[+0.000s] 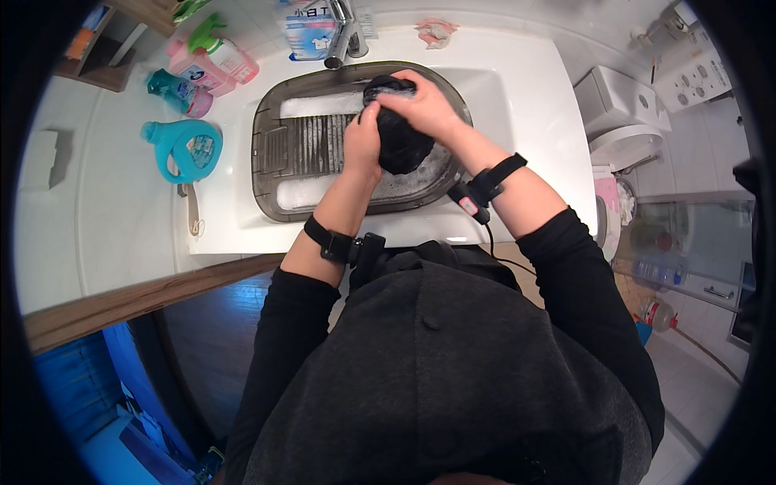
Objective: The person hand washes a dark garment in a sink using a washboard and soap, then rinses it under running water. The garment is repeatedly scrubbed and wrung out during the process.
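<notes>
A bunched black cloth (405,144), wet and with some suds on its upper part, is gripped between my two hands. My left hand (362,138) holds its left side, thumb upward. From the upper right, my right hand (424,106) clasps the top of the bundle, its thumb close to the left one. Both hands are over the right part of a translucent grey wash basin (262,200). Ridges of a built-in washboard (318,144) show to the left of my left hand. White foam (306,193) lies along both sides of the ridges and in the water below the cloth.
The basin sits in a white sink (503,109) under a chrome faucet (341,45). A teal detergent jug (188,150), a pink bottle (200,70) and a green-topped spray bottle (227,57) line the left. A brush (193,209) lies nearby. Behind are a detergent bag (310,36) and a crumpled cloth (436,32).
</notes>
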Demonstrator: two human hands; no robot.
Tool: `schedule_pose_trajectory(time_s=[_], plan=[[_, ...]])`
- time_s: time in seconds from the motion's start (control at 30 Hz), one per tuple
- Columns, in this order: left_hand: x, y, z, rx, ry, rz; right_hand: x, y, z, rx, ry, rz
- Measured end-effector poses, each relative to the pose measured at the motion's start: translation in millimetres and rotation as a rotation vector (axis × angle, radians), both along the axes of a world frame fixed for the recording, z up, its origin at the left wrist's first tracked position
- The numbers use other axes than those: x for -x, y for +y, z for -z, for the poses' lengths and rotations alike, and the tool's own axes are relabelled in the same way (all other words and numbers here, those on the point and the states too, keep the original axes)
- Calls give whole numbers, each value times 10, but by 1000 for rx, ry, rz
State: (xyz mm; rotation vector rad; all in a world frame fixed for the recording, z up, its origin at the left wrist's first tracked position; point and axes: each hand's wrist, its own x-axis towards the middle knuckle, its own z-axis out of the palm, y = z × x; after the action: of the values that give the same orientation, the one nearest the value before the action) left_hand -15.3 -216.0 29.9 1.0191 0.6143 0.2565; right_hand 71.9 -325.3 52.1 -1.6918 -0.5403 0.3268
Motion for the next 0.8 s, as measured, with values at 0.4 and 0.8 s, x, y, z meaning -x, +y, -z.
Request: schedule_pose_trajectory(time_s=[0.4, 0.8], plan=[[507, 606, 220, -1009, 477, 675, -252, -250, -465, -211, 447, -549], [327, 712, 365, -19, 37, 236, -524, -222, -321, -261, 505, -466]])
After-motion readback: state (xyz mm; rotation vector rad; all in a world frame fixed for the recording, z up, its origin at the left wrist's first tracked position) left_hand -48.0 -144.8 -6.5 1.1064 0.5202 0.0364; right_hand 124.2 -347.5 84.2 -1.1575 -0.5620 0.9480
